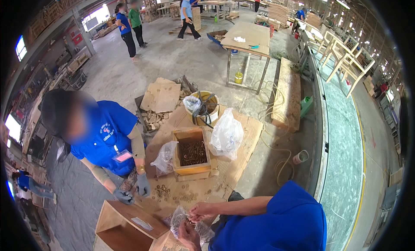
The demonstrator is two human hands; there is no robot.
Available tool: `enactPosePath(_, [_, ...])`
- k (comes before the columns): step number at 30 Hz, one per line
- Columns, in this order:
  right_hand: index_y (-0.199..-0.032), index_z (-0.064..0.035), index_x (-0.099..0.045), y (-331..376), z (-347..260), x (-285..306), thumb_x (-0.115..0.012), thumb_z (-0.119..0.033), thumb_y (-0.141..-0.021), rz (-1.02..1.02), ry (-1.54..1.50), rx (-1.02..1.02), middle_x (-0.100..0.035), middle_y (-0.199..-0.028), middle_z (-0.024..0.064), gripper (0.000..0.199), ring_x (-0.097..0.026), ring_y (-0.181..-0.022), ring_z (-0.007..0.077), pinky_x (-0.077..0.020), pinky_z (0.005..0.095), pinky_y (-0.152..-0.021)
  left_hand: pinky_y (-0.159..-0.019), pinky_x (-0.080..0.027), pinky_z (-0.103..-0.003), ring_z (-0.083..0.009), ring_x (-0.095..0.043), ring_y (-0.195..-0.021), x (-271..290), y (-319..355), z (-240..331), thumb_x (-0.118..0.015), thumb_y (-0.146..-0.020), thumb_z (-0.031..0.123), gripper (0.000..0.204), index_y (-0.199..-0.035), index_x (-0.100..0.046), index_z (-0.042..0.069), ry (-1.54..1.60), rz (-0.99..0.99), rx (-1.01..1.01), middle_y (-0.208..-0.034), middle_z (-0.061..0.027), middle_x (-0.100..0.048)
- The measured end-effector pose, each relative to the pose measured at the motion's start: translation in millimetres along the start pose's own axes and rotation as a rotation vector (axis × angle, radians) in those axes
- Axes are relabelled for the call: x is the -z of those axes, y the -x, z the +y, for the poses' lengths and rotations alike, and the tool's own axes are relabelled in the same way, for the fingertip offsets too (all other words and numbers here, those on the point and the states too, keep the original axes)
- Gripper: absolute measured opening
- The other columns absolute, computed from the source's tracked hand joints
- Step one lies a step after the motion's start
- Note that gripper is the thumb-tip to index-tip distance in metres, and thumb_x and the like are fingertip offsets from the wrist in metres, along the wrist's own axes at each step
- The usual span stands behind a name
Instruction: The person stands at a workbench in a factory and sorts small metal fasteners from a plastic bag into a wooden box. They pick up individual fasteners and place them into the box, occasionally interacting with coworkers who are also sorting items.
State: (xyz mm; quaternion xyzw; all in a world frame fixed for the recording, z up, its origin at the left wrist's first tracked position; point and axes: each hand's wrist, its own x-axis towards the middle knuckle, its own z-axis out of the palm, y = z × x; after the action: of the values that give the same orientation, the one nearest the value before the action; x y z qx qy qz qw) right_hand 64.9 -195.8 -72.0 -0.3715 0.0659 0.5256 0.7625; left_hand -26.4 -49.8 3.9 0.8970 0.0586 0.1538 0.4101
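Blue sleeve, hands @ bag; box w/ hdwe.

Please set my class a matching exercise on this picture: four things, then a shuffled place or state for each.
Things
1. Square wooden box at the picture's centre
2. Large yellow bucket
3. Grey gloves
4. Bare hands

Places or states
A. Worn by a co-worker
B. At a crumpled clear plastic bag, lower edge
C. Holding brown, screw-like pieces
D. Draped with dark cord or hose

Pairs: 1-C, 2-D, 3-A, 4-B

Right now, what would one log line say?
Left hand: at clear plastic bag | right hand: at same bag | nearby: wooden box of small brown pieces, co-worker in grey gloves
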Motion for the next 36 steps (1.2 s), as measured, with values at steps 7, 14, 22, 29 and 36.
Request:
enactPosePath(7, [-0.114, -0.0014, -0.063, 2.1, 3.0, -11.4, -0.050, -0.013, -0.101, -0.016, -0.124, -0.053, -0.069, -0.108, 0.0079, 0.022, -0.068, -0.095, 0.0172, -0.0564, 0.0322, -0.084, -0.060, -0.050, -0.042, -0.0356, -0.066, -0.068, -17.6, -6.0, 6.5, -0.058, -0.094, 0.012, 0.011, -0.095, -0.063, 0.002, -0.072, 0.030, -0.017, -0.081, -0.0195, -0.067])
enactPosePath(14, [-0.121, -0.0010, -0.059, 13.0, -6.5, -11.6, -0.049, -0.015, -0.102, -0.007, -0.181, -0.067, -0.066, -0.115, 0.0080, 0.025, -0.066, -0.102, 0.0168, -0.0558, 0.0313, -0.086, -0.058, -0.050, -0.043, -0.0351, -0.065, -0.067, -15.7, -11.3, 9.5, -0.057, -0.093, 0.012, 0.012, -0.089, -0.062, 0.002, -0.021, 0.045, 0.077, -0.077, -0.0195, -0.066])
enactPosePath(22, [-0.124, 0.0011, -0.058, 11.7, -3.0, -10.6, -0.052, -0.017, -0.101, 0.076, -0.154, -0.058, -0.066, -0.114, 0.0090, 0.030, -0.066, -0.101, 0.0179, -0.0557, 0.0319, -0.089, -0.056, -0.047, -0.047, -0.0365, -0.061, -0.064, -17.8, -19.2, 15.9, -0.062, -0.090, 0.014, 0.011, -0.086, -0.062, 0.003, -0.289, -0.078, -0.219, -0.073, -0.0161, -0.062])
enactPosePath(29, [-0.121, -0.0007, -0.062, 27.9, -15.2, -7.9, -0.060, -0.024, -0.098, -0.071, -0.105, 0.026, -0.068, -0.107, 0.0055, 0.033, -0.067, -0.088, 0.0155, -0.0557, 0.0293, -0.080, -0.060, -0.053, -0.039, -0.0280, -0.068, -0.070, -11.1, -32.6, -0.7, -0.066, -0.086, 0.012, 0.015, -0.096, -0.062, 0.002, -0.116, -0.332, -0.118, -0.082, -0.0148, -0.067])
enactPosePath(36, [-0.106, -0.0055, -0.068, 26.8, -29.6, -22.7, -0.064, -0.024, -0.095, -0.143, -0.064, -0.185, -0.068, -0.087, 0.0001, 0.022, -0.062, -0.074, 0.0081, -0.0499, 0.0221, -0.064, -0.068, -0.054, -0.036, -0.0262, -0.070, -0.077, 33.8, -32.0, -13.0, -0.067, -0.088, 0.016, 0.023, -0.106, -0.067, 0.003, 0.204, -0.474, 0.187, -0.085, -0.0140, -0.071])
